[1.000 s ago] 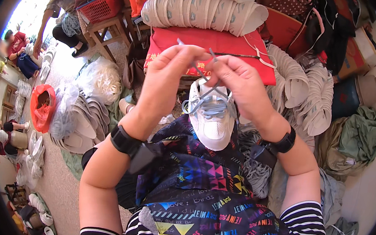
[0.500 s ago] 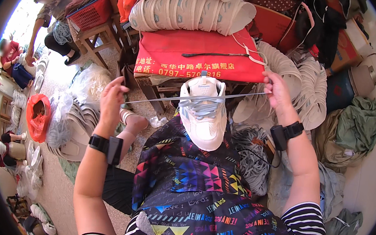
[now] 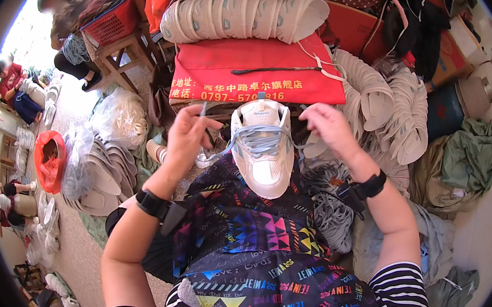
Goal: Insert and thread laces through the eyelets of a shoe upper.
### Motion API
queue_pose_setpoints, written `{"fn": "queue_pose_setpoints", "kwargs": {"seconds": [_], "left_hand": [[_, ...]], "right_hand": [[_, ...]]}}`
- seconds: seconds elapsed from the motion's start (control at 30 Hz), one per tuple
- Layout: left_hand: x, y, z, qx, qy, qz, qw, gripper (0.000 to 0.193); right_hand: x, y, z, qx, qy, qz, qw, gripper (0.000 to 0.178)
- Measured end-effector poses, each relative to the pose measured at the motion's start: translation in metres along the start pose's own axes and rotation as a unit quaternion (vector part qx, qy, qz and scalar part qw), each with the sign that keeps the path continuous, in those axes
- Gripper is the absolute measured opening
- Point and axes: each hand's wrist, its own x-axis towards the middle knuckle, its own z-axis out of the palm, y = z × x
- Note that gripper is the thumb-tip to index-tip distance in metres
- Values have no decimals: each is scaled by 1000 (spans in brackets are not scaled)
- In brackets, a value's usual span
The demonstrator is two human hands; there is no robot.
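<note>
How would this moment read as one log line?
left hand: pinching lace; right hand: pinching lace; white shoe: between hands, toe toward patterned apron

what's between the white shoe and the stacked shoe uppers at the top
A red cloth, with a thin dark strip lying on it, between the white shoe and the stacked shoe uppers; the head view shows this.

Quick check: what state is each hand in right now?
Left hand: closed, pinching an end of the grey-blue shoelace.
Right hand: closed, also pinching a shoelace end.
</note>
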Motion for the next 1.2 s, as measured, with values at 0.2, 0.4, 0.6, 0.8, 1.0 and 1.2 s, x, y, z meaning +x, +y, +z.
{"fn": "queue_pose_setpoints", "kwargs": {"seconds": [0.2,0.4,0.6,0.8,1.0,1.2], "left_hand": [[-1,-11,21,-16,-27,-38,999,14],[-2,-14,23,52,-71,-66,994,15],[-3,-18,21,114,-58,-55,990,13],[1,-15,24,123,-89,-61,987,10],[5,2,31,240,-96,-33,965,9],[20,30,25,420,-132,204,874,11]], "right_hand": [[-6,0,21,-48,-85,-5,995,20],[-2,7,24,-120,-41,-77,989,20],[-5,-13,34,-389,42,-270,880,15],[0,-15,33,-483,7,-355,801,10],[6,-34,17,-532,-95,-356,762,12],[22,-55,8,-490,-126,-365,782,21]]}}
